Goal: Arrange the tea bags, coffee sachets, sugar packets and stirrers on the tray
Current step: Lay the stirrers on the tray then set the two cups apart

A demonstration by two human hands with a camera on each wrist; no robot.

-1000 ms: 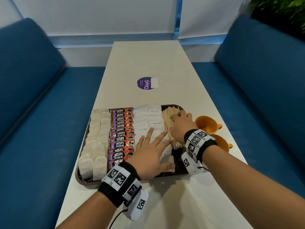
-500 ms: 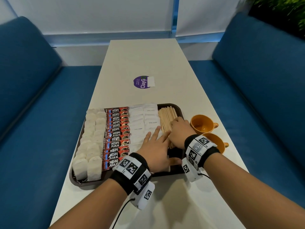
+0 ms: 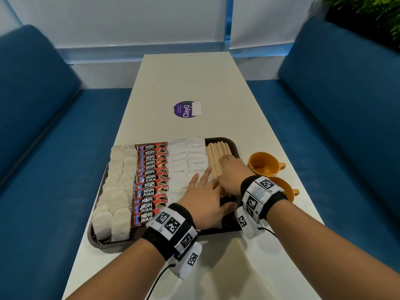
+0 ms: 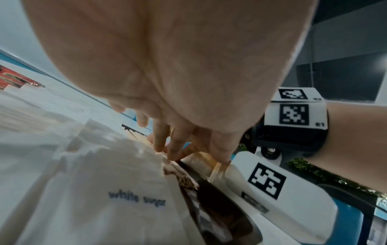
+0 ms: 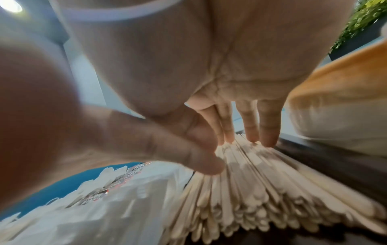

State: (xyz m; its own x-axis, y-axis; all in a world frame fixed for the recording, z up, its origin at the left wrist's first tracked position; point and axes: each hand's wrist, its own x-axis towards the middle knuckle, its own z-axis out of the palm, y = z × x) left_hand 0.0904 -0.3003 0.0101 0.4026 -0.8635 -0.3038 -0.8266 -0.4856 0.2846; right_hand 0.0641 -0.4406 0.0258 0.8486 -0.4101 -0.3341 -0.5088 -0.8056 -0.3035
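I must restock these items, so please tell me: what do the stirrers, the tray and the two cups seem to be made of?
Stirrers: probably bare wood, pale, matt, thin flat sticks with rounded ends.
Tray: likely plastic, dark brown with a faint sheen and a moulded raised rim.
Cups: orange and glossy, so glazed ceramic or hard plastic; the pictures cannot settle which.

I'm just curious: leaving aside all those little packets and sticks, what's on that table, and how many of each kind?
Orange cups: 2
Brown tray: 1
Purple sticker: 1
Total: 4
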